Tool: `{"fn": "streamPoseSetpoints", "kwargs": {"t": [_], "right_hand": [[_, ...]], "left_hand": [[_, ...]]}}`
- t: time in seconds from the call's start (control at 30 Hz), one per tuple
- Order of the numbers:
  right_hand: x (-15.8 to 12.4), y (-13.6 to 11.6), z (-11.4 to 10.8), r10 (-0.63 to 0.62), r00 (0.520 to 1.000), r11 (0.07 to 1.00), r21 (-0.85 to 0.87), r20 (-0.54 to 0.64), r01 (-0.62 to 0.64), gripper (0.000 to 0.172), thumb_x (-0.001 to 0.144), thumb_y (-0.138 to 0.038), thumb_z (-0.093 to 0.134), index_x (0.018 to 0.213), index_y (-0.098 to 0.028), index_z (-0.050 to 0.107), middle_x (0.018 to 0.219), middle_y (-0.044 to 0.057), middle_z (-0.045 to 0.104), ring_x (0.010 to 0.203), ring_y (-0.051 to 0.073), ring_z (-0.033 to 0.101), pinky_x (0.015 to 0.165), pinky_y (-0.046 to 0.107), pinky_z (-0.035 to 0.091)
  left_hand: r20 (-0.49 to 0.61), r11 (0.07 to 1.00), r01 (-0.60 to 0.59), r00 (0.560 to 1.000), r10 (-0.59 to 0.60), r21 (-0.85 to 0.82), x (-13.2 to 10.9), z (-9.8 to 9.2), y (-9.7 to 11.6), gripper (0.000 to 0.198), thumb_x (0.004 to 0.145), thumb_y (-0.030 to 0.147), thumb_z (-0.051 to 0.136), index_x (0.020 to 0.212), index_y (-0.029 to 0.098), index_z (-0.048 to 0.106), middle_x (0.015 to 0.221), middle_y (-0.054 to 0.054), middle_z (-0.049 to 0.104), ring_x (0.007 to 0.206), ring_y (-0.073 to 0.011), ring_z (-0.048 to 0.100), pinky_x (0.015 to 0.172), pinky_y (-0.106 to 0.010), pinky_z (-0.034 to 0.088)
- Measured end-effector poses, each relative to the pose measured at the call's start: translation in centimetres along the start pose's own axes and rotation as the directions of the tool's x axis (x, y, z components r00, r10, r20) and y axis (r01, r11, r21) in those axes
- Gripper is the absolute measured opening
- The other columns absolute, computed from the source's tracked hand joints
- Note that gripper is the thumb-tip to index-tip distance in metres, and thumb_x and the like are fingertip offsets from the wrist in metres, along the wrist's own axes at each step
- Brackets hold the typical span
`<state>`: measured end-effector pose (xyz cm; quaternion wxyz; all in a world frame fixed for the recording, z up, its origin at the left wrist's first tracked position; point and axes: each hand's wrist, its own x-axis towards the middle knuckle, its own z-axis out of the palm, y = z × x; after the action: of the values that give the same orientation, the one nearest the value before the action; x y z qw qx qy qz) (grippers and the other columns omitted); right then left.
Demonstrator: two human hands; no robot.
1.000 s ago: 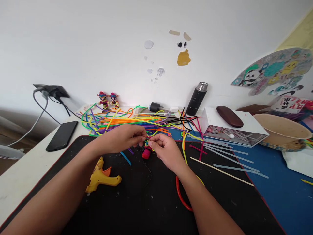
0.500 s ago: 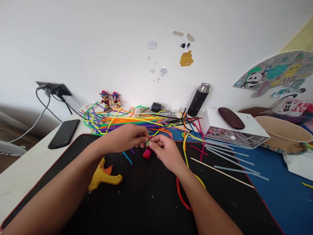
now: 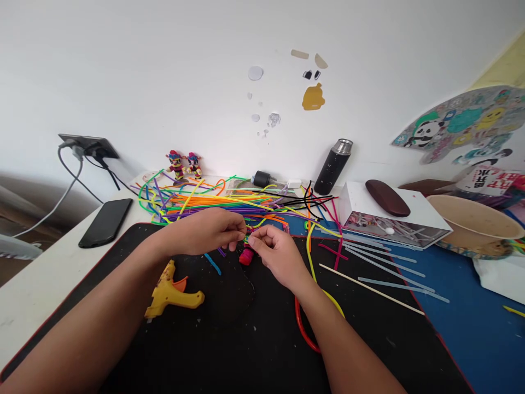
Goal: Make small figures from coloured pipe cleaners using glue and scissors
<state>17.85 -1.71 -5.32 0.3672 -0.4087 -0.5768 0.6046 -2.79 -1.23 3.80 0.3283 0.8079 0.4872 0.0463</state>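
Okay, head view, the only one we have. We've got both hands over the far part of the black mat [image 3: 229,350], working on a small pink-red piece [image 3: 245,257]. Piece sits above or on the mat's far middle; can't tell if it touches. Grip: right hand [image 3: 281,251] has thumb and forefinger in a narrow pinch on the piece's top end, by a green bit. Left hand [image 3: 213,230] pinches just beside it, fingertips together; we can't tell what, if anything, is between them.

Step, our read: fine fitting or shaping at that top end. Next move calls for a steady right pinch and small left-finger adjustments; main risk is slipping off something this small.

Around the mat: yellow glue gun [image 3: 176,295] on its left part, partly behind our left forearm. Fuzzy stems [image 3: 221,202] heaped past its far edge, two little figures [image 3: 175,164] beyond its far left corner.

Writing: a plastic bag [image 3: 484,180], off past the mat's far right, carries Chinese-looking characters, too blurred for us to read safely. No brand we can make out on the black flask [image 3: 332,167] beyond the mat, the phone [image 3: 105,222] left of it, or the glue gun.
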Motion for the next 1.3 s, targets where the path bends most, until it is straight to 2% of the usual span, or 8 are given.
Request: {"fn": "streamPoseSetpoints", "kwargs": {"t": [0.47, 0.9, 1.07, 1.3], "right_hand": [[0.2, 0.5, 0.0, -0.006, 1.0, 0.996, 0.084, -0.009, 0.006, 0.033, 0.085, -0.051, 0.075, 0.088, -0.021, 0.064, 0.065, -0.006, 0.056, 0.047, 0.008, 0.037, 0.045, 0.024, 0.028], [0.3, 0.5, -0.1, 0.009, 0.999, 0.993, 0.118, -0.047, -0.003, 0.034, 0.084, -0.053, 0.077, 0.087, -0.021, 0.063, 0.06, -0.008, 0.049, 0.044, 0.007, 0.035, 0.041, 0.023, 0.025], [0.2, 0.3, -0.1, -0.006, 0.999, 0.986, 0.164, -0.054, 0.015, 0.036, 0.084, -0.054, 0.078, 0.087, -0.021, 0.063, 0.058, -0.009, 0.046, 0.044, 0.007, 0.033, 0.041, 0.023, 0.025], [0.2, 0.0, -0.1, -0.01, 0.997, 0.986, 0.167, -0.074, 0.023, 0.04, 0.082, -0.058, 0.078, 0.085, -0.022, 0.062, 0.057, -0.009, 0.046, 0.044, 0.008, 0.033, 0.041, 0.024, 0.025]], "left_hand": [[-0.095, 0.989, 0.065, 0.993, -0.077, -0.13, 0.8, 0.7, 0.0, 0.022, 0.095, 0.039, 0.056, 0.091, 0.023, 0.07, 0.079, 0.001, 0.076, 0.072, -0.0183, 0.07, 0.063, -0.026, 0.047], [-0.076, 0.96, 0.099, 0.99, -0.122, -0.261, 1.2, 1.3, 0.1, 0.024, 0.093, 0.044, 0.06, 0.089, 0.022, 0.07, 0.076, 0.0, 0.075, 0.072, -0.0193, 0.071, 0.062, -0.026, 0.052], [-0.029, 0.914, 0.074, 0.995, -0.093, -0.398, 1.2, 1.3, -0.1, 0.025, 0.092, 0.045, 0.064, 0.094, 0.021, 0.07, 0.082, -0.001, 0.078, 0.076, -0.0189, 0.072, 0.066, -0.027, 0.055], [-0.02, 0.886, 0.077, 0.995, -0.097, -0.457, 1.4, 1.2, -0.3, 0.029, 0.091, 0.048, 0.067, 0.096, 0.02, 0.071, 0.083, -0.002, 0.079, 0.074, -0.0179, 0.072, 0.065, -0.027, 0.054]]}}
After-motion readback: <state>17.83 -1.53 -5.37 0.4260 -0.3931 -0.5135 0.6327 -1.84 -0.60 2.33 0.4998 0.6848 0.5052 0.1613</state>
